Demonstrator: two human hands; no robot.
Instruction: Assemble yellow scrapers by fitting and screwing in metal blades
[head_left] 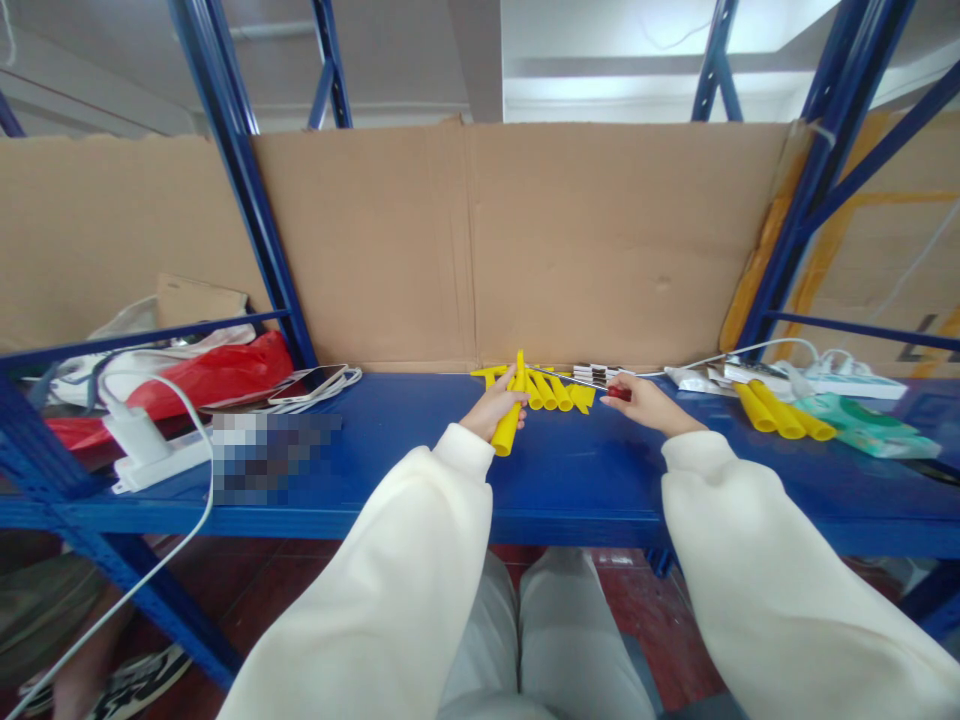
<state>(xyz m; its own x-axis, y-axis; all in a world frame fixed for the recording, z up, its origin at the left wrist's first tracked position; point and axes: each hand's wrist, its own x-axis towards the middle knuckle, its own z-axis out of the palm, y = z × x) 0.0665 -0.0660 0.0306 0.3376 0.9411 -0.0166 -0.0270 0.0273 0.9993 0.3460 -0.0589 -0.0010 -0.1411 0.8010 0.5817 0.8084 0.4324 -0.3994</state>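
My left hand [494, 402] is wrapped round a yellow plastic tube-shaped part [507, 432], its open round end tilted toward me. In my right hand [646, 402] is a screwdriver with a red handle [619, 393]. Its thin metal shaft [564, 377] runs left to the upper part of the yellow piece; whether the tip touches it is too small to tell. Behind and between my hands, several similar yellow tube parts [550, 398] lie in a row on the blue shelf top [420, 420]. Small black-and-white items [598, 373] sit just behind the screwdriver.
More yellow tubes [780, 412] lie at the right beside a green packet [870, 425] and a white power strip [855, 383]. At the left are a phone [309, 384], a red bag [217, 375] and a plugged white power strip [165, 462]. A cardboard panel [600, 240] closes the back.
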